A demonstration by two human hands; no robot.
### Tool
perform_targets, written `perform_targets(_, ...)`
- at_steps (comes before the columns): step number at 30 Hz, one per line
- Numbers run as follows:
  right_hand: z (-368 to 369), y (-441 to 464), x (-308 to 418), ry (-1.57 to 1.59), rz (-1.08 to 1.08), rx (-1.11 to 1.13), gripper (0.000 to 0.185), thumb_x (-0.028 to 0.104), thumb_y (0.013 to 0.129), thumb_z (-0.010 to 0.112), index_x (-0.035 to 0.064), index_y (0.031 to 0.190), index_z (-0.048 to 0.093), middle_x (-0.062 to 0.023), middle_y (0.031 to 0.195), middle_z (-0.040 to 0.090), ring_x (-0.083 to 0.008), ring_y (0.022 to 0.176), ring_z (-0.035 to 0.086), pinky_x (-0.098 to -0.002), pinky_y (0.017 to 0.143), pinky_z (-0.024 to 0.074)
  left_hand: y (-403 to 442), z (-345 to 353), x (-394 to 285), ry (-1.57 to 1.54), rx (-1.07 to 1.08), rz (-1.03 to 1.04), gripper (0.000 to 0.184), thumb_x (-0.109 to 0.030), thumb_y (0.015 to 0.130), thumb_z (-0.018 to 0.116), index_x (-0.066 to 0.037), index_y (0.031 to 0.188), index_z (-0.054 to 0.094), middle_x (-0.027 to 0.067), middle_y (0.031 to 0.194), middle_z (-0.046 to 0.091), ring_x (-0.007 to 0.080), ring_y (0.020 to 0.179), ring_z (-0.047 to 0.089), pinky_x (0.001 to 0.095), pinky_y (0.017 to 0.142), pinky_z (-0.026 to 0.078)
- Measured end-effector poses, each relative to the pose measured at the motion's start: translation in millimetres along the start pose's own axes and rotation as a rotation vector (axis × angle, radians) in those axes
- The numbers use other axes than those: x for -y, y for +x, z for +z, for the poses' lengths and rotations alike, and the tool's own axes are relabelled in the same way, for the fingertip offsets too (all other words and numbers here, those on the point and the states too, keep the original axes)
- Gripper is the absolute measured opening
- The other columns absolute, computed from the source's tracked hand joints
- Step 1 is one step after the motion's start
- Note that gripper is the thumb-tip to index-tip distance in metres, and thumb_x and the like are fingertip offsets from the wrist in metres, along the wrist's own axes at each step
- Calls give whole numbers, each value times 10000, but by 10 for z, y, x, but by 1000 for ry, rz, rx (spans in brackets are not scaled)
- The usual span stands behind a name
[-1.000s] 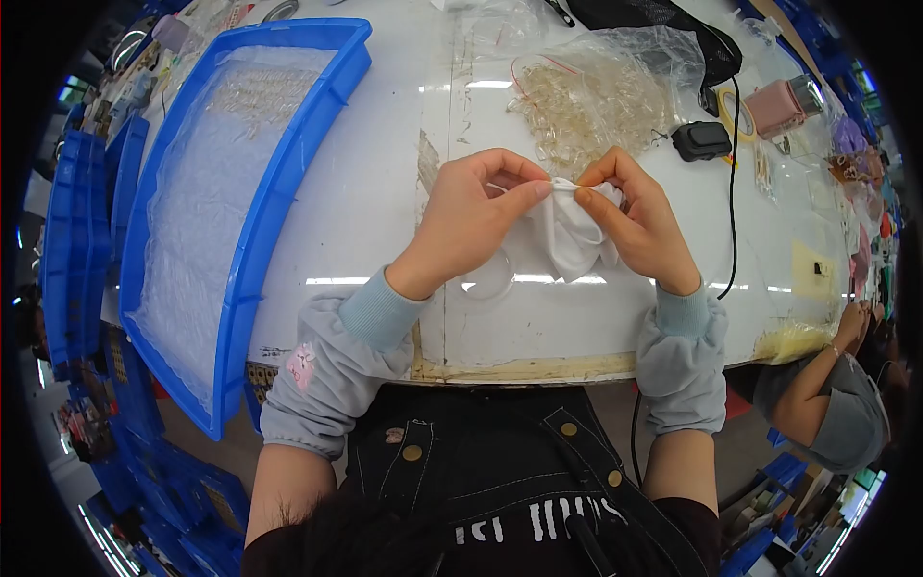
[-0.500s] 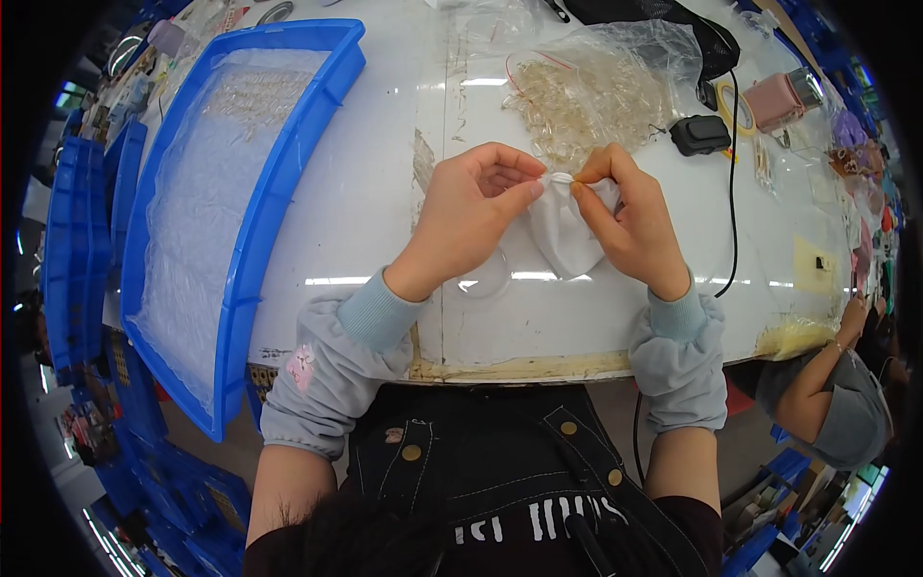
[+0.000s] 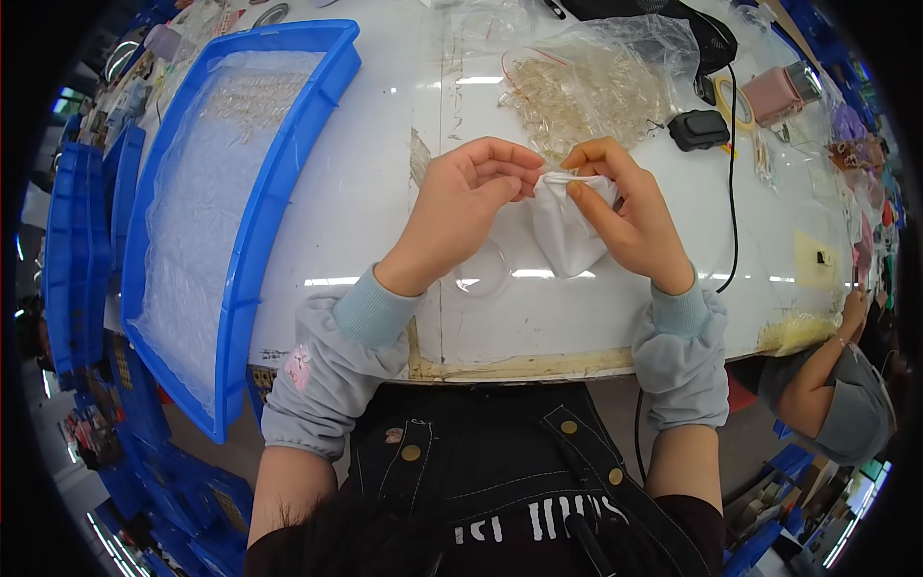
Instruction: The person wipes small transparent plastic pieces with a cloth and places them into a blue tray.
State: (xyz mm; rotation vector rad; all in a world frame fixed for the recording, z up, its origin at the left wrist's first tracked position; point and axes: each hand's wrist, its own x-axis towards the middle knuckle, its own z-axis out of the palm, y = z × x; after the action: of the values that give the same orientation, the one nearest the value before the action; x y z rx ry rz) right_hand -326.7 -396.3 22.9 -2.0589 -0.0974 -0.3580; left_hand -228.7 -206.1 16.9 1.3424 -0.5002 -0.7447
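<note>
My right hand [image 3: 635, 212] pinches the gathered upper edge of a white cloth [image 3: 565, 236] between thumb and forefinger. The rest of the cloth hangs down in a point over the table. My left hand [image 3: 466, 207] is just left of that edge, its fingers curled in close to the thumb. Whether its fingertips hold the cloth or some small piece, I cannot make out. Behind both hands lies a clear plastic bag [image 3: 596, 87] with many small, pale, transparent pieces. Below my left hand, a clear round item [image 3: 481, 272] rests on the table.
A blue tray [image 3: 274, 183] lined with clear plastic stands at the left, rows of small pieces at its far end. On the right are a small black case [image 3: 699, 130], a tape roll [image 3: 735, 104], a pink bottle [image 3: 772, 96] and a black cable [image 3: 735, 212]. Another person's arm [image 3: 812, 385] shows at far right.
My left thumb has drawn back to the left, away from the cloth's gathered edge. My right hand keeps its pinch, and the edge now looks more stretched out sideways.
</note>
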Motion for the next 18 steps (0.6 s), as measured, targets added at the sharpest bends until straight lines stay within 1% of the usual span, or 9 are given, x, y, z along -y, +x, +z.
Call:
perform_targets(1,-8,-4,25,20,56,15,158,46,879,606,4,1031,614,-63,793,623,-107,559,483,-252,506,360,-1,8,1,0,-4,7,268,-3,908,507,31,1150,615,105,1047,688,146,942,647,284,893,510)
perform_targets(4,-10,0,30,-12,42,40,181,48,884,593,9,1051,651,-60,801,655,-81,537,469,-242,497,357,-4,1,-5,3,-4,10,274,-6,909,506,34,1162,605,112,1045,693,153,945,653,286,894,513)
perform_targets(7,-59,-5,130,-19,178,91,147,44,909,580,-12,1019,661,-15,793,615,-51,629,482,-213,571,368,-7,-2,-27,-1,-6,0,275,-17,920,509,42,1175,593,132,1055,703,162,942,665,290,891,520)
perform_targets(10,-55,-10,79,-32,104,49,153,47,881,582,9,1004,665,-53,768,658,-75,509,450,-248,477,348,-1,-9,-34,-9,-15,-8,282,-40,935,512,53,1192,580,159,1075,708,169,939,675,289,881,530)
perform_targets(13,-99,0,98,-76,83,68,148,46,871,585,6,991,660,-59,770,655,-83,512,457,-251,479,350,7,-29,-44,-27,-13,-26,293,-65,948,516,61,1207,569,175,1091,706,172,939,682,285,869,539)
perform_targets(18,-165,-5,63,-96,93,143,151,51,849,589,1,981,644,-84,776,649,-129,542,486,-280,519,378,1,-42,-92,-62,-20,-103,306,-92,957,526,62,1218,565,178,1089,706,172,928,689,277,861,543)
